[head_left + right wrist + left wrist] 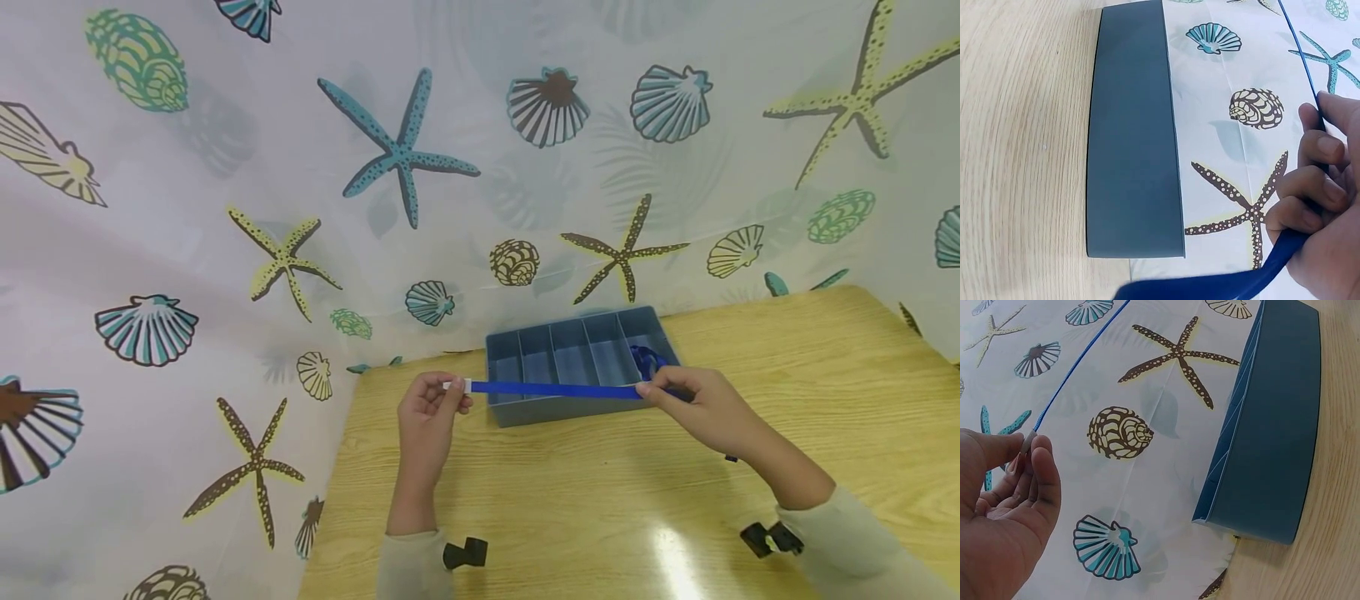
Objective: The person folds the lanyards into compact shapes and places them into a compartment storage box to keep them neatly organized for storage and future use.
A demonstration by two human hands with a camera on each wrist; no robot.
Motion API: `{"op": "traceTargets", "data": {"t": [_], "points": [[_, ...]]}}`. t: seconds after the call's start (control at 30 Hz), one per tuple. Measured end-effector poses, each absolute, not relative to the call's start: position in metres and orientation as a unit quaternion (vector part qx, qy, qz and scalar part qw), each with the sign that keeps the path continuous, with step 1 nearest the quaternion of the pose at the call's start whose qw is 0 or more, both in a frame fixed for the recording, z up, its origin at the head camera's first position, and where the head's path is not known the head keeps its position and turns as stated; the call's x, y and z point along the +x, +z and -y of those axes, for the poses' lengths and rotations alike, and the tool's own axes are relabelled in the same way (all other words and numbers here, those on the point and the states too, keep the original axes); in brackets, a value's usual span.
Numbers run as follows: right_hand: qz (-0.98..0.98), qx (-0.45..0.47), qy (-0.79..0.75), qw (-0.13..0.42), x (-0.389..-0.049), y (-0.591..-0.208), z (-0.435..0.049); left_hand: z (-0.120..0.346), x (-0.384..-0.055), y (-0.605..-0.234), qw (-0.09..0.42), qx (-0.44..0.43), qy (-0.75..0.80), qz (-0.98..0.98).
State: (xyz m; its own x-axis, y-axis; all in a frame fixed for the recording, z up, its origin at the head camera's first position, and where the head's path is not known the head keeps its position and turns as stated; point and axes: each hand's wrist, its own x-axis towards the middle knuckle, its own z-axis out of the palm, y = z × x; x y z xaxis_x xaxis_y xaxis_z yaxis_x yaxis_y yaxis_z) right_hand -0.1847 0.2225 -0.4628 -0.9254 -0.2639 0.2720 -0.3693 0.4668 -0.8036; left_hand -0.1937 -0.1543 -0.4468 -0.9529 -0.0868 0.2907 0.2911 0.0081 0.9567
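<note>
A flat blue ribbon (pixel 555 389) with a white end is stretched almost level in front of the tray. My left hand (pixel 431 412) pinches the white end (pixel 1029 441) between thumb and index finger. At the other side my right hand (pixel 697 404) pinches the ribbon between thumb and forefinger. In the right wrist view, the right hand's other fingers curl, and a loose length of blue ribbon (pixel 1210 286) runs out below the palm. Behind the ribbon stands a blue-grey divided tray (pixel 525 410). Dark blue material (pixel 647 360) shows in its rightmost compartment, partly hidden by the right hand.
The tray sits at the back of a wooden table (pixel 570 500), close to a hanging cloth (pixel 480 100) printed with shells and starfish. A small dark piece (pixel 731 457) lies on the table beneath the right forearm. Each wrist carries a black mount (pixel 465 553).
</note>
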Motion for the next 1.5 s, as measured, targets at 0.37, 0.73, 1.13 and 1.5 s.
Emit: {"op": "traceTargets", "data": {"t": [0.37,0.73,1.13,1.5], "points": [[0.87,0.152,0.466,0.051,-0.182,-0.459,-0.241,0.16,-0.195,-0.45,0.155,-0.045,-0.688,0.708],[0.879,0.127,0.457,0.051,-0.179,-0.467,-0.266,0.169,-0.195,-0.452,0.164,-0.03,-0.681,0.713],[0.88,0.125,0.455,0.051,-0.173,-0.468,-0.286,0.173,-0.195,-0.456,0.16,-0.027,-0.683,0.712],[0.863,0.169,0.476,0.027,-0.168,-0.474,-0.303,0.175,-0.195,-0.458,0.171,-0.027,-0.682,0.711]]}}
